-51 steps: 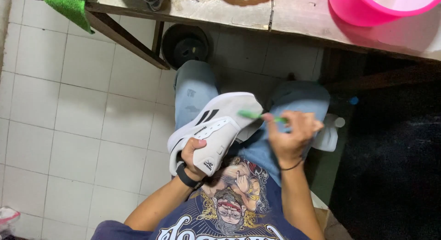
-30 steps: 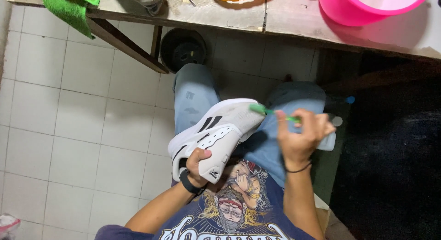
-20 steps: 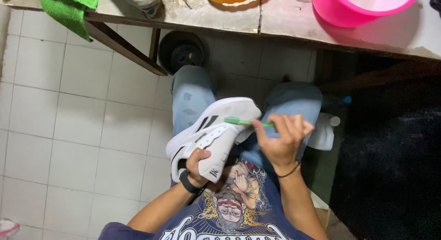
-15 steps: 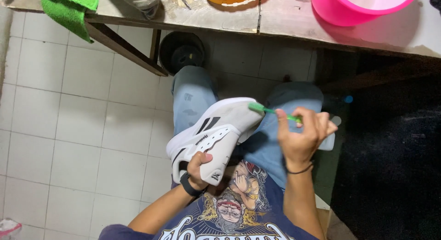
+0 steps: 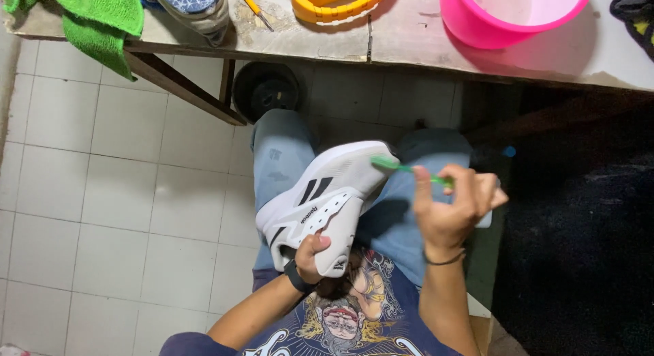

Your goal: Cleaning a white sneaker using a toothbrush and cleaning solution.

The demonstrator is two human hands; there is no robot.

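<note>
Back slides the green toothbrush (image 5: 409, 169) onto the toe, right hand (image 5: 449, 209) gripping it; left hand (image 5: 312, 255) clamps the white sneaker (image 5: 323, 199).

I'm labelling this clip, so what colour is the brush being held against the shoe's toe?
Green, seen from the head camera: the brush in the right hand.

Single head view, looking steeply down past table edge (image 5: 409, 53) onto own lap, close range.
</note>
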